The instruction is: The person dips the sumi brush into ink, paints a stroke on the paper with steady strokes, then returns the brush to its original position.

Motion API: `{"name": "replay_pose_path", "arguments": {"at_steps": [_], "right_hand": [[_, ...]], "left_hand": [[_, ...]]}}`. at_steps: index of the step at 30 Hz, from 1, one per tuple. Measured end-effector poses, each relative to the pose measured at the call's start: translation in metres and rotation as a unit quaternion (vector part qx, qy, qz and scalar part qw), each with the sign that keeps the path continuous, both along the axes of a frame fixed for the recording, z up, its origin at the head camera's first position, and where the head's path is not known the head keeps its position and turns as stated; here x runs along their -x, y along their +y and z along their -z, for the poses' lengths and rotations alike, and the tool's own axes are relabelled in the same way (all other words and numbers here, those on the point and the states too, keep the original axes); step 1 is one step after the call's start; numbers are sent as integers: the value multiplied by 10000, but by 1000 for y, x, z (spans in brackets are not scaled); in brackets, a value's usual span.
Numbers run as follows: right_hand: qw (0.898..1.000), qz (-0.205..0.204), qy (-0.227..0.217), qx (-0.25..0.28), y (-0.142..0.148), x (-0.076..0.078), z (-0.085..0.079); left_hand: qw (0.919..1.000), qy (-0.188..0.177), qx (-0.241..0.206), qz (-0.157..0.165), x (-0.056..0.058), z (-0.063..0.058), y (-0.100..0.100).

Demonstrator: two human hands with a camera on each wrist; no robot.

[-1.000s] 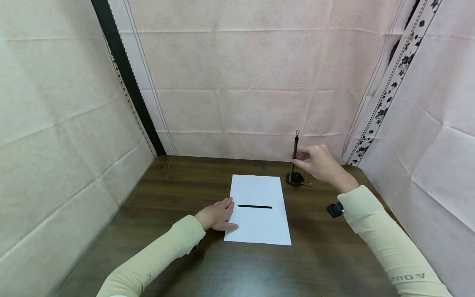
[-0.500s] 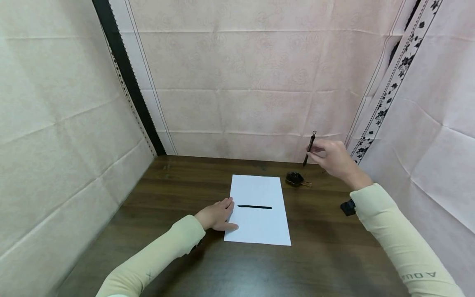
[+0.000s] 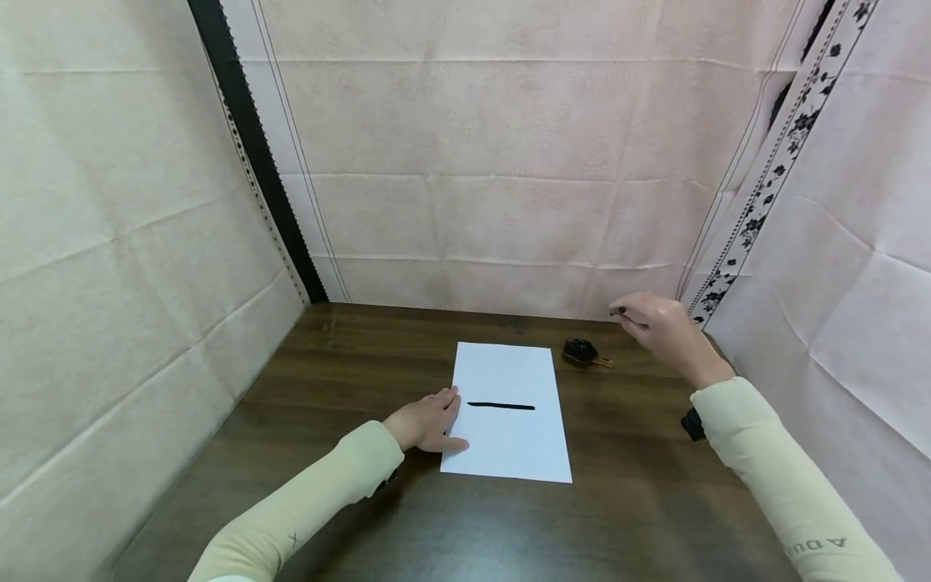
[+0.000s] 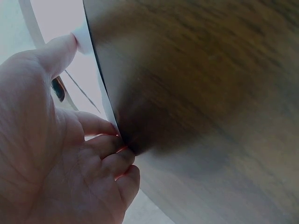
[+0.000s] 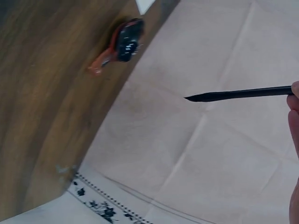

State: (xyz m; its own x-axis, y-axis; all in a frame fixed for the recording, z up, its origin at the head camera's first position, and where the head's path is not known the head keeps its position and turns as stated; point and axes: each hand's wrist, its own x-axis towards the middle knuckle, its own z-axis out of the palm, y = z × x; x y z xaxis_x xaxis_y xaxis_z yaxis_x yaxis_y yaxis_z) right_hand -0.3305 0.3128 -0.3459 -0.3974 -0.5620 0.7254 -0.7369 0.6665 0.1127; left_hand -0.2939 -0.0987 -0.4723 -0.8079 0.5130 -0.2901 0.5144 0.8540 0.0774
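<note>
In the head view my left hand (image 3: 427,422) rests flat on the left edge of a white sheet of paper (image 3: 509,449), its thumb and fingertips on the sheet. One thick black horizontal stroke (image 3: 502,406) crosses the paper's middle. My right hand (image 3: 665,331) is raised over the back right of the table and pinches a thin dark writing brush (image 5: 243,94). In the right wrist view the brush's pointed black tip shows in full; from the head it is mostly hidden by the fingers. Left of that hand sits a small dark ink dish (image 3: 579,351) with an orange-brown handle.
The brown wooden table (image 3: 327,501) ends at a pale cloth backdrop (image 3: 465,218). Cloth walls (image 3: 131,242) also stand at left and right, the right one with a floral border (image 3: 771,186). A black strap device (image 3: 693,424) is on the right wrist.
The brush has come up out of the ink dish and moved right with my right hand, then turned from near upright so its length is hardly seen. My left hand and the paper stay put.
</note>
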Motion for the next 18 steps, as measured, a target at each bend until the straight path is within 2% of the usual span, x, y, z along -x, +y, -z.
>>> {"name": "replay_pose_path", "arguments": {"at_steps": [7,18], "right_hand": [[9998,-94,119,-154,12,3,30],[9918,-317,735,-1000,22,8,69]], "left_hand": [[10000,-50,22,-34,-2,-1,1],[10000,12,15,-49,0,0,1]]}}
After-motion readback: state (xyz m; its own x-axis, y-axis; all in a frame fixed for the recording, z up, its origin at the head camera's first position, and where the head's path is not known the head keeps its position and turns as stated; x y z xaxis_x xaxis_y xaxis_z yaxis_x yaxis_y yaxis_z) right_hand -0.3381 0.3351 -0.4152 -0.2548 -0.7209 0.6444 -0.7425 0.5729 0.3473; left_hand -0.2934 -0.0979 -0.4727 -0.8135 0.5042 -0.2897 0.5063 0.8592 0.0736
